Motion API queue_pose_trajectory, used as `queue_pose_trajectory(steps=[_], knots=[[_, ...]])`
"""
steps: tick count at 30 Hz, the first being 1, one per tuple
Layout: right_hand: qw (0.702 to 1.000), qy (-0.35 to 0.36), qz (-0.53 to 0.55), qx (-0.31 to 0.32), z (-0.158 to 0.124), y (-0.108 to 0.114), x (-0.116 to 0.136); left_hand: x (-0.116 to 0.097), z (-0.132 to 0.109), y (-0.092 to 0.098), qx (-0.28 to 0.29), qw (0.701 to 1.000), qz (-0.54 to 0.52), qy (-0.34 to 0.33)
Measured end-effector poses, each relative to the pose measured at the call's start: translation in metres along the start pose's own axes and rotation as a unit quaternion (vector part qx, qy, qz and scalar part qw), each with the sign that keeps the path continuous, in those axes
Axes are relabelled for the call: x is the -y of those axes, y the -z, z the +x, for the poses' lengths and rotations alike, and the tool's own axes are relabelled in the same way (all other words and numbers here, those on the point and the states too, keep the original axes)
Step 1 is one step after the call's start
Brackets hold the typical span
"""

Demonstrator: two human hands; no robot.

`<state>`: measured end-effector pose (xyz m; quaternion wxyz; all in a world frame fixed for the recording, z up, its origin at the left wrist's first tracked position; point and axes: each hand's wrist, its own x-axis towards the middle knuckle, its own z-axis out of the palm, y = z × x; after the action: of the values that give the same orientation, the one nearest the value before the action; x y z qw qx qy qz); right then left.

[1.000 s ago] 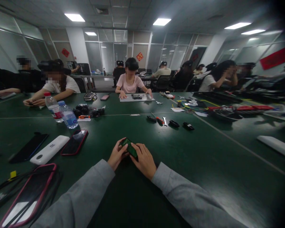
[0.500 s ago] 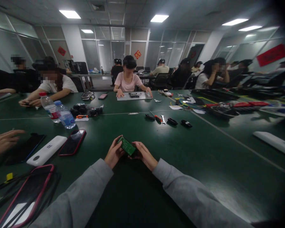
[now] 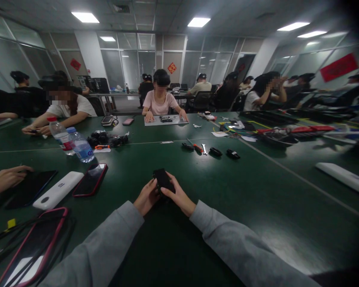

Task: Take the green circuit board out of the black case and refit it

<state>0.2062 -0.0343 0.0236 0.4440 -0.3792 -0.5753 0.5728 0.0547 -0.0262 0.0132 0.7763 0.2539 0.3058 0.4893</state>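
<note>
Between my two hands is a small rectangular circuit board (image 3: pixel 164 179), held a little above the green table with a black face turned up. My left hand (image 3: pixel 147 196) is closed on its left side, with the fingertips partly hidden behind it. On the right, my right hand (image 3: pixel 179 195) grips the board's edge, its thumb lying across the near part of the black face. The green side, seen earlier, is out of sight.
A black-screened phone (image 3: pixel 90 180), a white power bank (image 3: pixel 58 190) and two water bottles (image 3: pixel 83 146) are at left, near another person's hand (image 3: pixel 8 180). Ahead lie a wrench (image 3: pixel 204 149), a screwdriver (image 3: pixel 198 148) and black parts (image 3: pixel 215 152). A person sits opposite.
The circuit board has been turned over: its green side faced up before, and now a black face does. My right thumb has come onto that face.
</note>
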Motion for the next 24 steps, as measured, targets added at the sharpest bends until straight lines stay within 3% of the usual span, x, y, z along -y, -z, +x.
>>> queue_pose_trajectory(steps=[3,6,14,20,24], knots=[[0.980,0.115,-0.157,-0.029,-0.0025,-0.0045,-0.0014,0.0037,-0.0023,-0.0029,-0.014,1.000,0.014,-0.015],[0.964,0.144,-0.221,-0.041,-0.0046,-0.0064,-0.0018,0.0036,-0.0033,-0.0046,-0.033,0.999,0.018,-0.011],[0.968,0.147,-0.201,-0.032,-0.0042,-0.0004,-0.0033,0.0009,-0.0041,-0.0062,-0.016,0.999,0.026,-0.019],[0.957,0.169,-0.225,-0.066,-0.0077,-0.0032,-0.0033,0.0036,-0.0023,-0.0028,-0.018,0.999,0.026,-0.040],[0.963,0.160,-0.183,-0.113,-0.0038,0.0031,-0.0054,0.0025,-0.0010,-0.0027,-0.032,0.998,0.012,-0.054]])
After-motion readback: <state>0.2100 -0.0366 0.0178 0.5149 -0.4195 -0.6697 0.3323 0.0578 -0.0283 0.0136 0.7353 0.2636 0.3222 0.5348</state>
